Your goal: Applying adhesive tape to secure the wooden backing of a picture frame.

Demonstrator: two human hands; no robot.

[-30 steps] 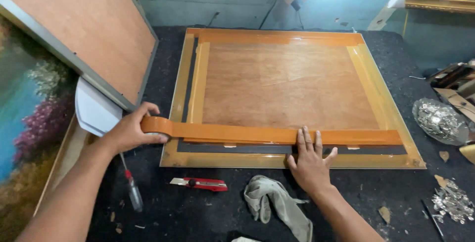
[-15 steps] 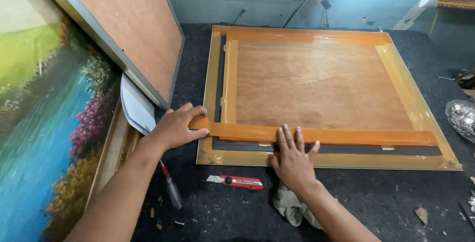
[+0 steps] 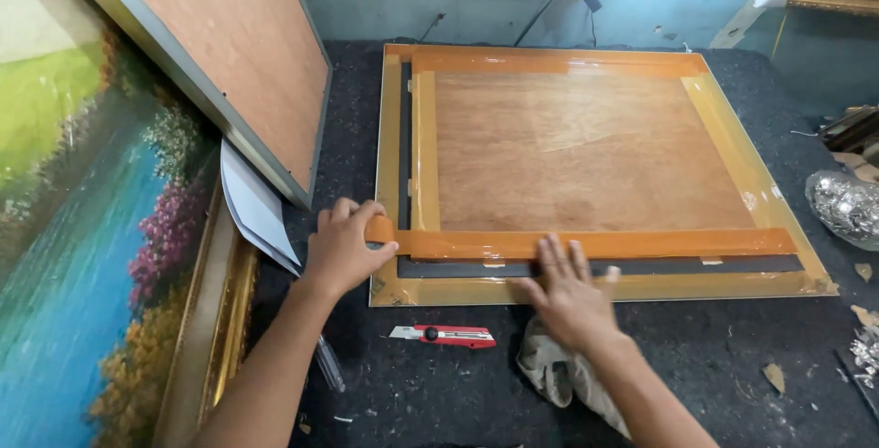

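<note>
Bare surface (image 3: 714, 356) lies open right of the rag (image 3: 558, 370); the leaning board (image 3: 229, 73) and painting (image 3: 82, 228) (both close) block the left side.

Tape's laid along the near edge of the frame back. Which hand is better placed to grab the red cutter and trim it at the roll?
Right, probably. The left hand grips the tape roll at the strip's end, while the right hand only presses flat on the tape strip; the red cutter lies just beside its wrist.

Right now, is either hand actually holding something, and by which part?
The left hand grips the brown tape at its left end, by the frame's corner. The right hand holds nothing, pressing flat on the strip.
</note>
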